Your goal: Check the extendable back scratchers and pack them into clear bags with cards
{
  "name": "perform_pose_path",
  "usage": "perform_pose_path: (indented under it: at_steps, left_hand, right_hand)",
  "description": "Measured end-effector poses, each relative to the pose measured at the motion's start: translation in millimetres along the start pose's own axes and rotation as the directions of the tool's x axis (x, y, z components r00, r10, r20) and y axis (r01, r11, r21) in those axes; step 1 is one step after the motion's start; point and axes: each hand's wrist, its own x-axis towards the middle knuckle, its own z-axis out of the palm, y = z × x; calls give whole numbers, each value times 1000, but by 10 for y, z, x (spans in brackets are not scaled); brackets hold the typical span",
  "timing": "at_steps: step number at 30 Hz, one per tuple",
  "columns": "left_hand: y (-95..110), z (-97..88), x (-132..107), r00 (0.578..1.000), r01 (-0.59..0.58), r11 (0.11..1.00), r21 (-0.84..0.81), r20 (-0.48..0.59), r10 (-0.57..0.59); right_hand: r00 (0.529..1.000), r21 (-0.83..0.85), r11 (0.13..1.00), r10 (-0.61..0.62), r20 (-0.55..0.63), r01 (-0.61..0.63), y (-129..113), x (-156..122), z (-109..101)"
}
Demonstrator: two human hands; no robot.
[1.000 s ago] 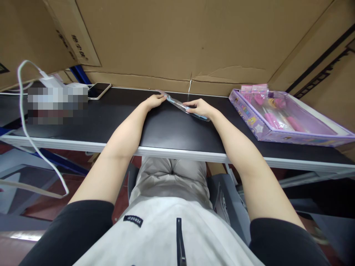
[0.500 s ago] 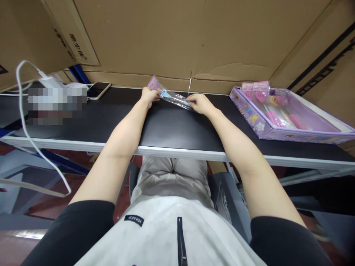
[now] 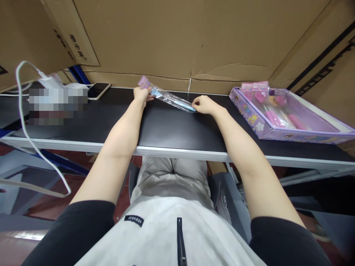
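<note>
A blue back scratcher (image 3: 177, 102) with a small hand-shaped head lies in a long clear plastic sleeve with a purple header card (image 3: 143, 81). My left hand (image 3: 142, 95) is closed on the sleeve just below the card, by the hand-shaped head. At the other end, my right hand (image 3: 203, 104) pinches the sleeve's tip by the blue handle. The package is stretched at a slant between both hands, low over the black tabletop (image 3: 177, 129). To the right, an open purple display box (image 3: 263, 131) holds several pink back scratchers (image 3: 274, 118) in clear sleeves.
A phone (image 3: 99, 90) lies at the back left. Beside it are a white charger (image 3: 50, 82) with a looping cable (image 3: 20, 99) and a blurred-out patch. Cardboard walls (image 3: 166, 37) enclose the back and sides. A metal rail (image 3: 180, 152) runs along the table's front edge.
My left hand has moved left with the card end. My right hand has slid toward the sleeve's far end, so more of the blue handle shows.
</note>
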Motion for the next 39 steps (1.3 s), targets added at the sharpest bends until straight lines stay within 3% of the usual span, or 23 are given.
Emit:
perform_pose_path:
  at_steps: [12, 19, 39]
  left_hand:
    - [-36, -58, 88, 1000, -4, 999, 44, 30, 2]
    - [-51, -56, 134, 999, -4, 999, 50, 42, 2]
    - [-76, -27, 122, 998, 16, 1000, -14, 66, -15]
  right_hand:
    - [996, 16, 996, -87, -11, 87, 100, 80, 71]
    - [1000, 12, 1000, -26, -5, 26, 96, 85, 54]
    - [997, 30, 997, 69, -35, -68, 397, 160, 7]
